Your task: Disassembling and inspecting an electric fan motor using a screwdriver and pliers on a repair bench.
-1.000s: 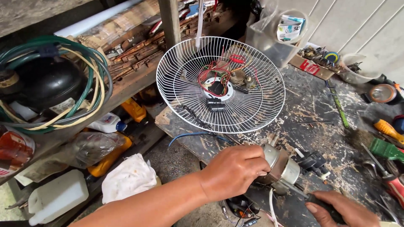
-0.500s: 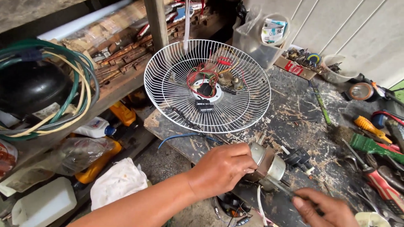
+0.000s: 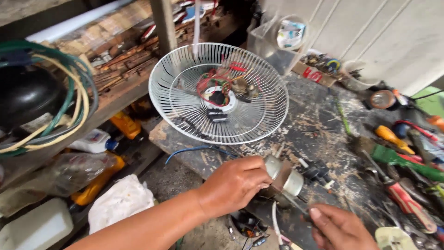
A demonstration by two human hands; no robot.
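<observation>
Left hand with fingers curled tight around a small grey motor at 6 o'clock on the bench, right hand at 5 o'clock pinching a thin tool against the motor, white fan guard at 12 o'clock holding a red-wired hub, clear tub at 1 o'clock with a packet inside

My view has swung, so the white fan guard has slid from about one o'clock to nearly twelve, and the coil of green and yellow cable sits further out at nine o'clock. My left hand has drifted a little toward the centre, its grip on the small silver motor unchanged. My right hand has moved in from four o'clock to five, closer beneath the motor, and now pinches a thin tool shaft that touches the motor's underside.
</observation>
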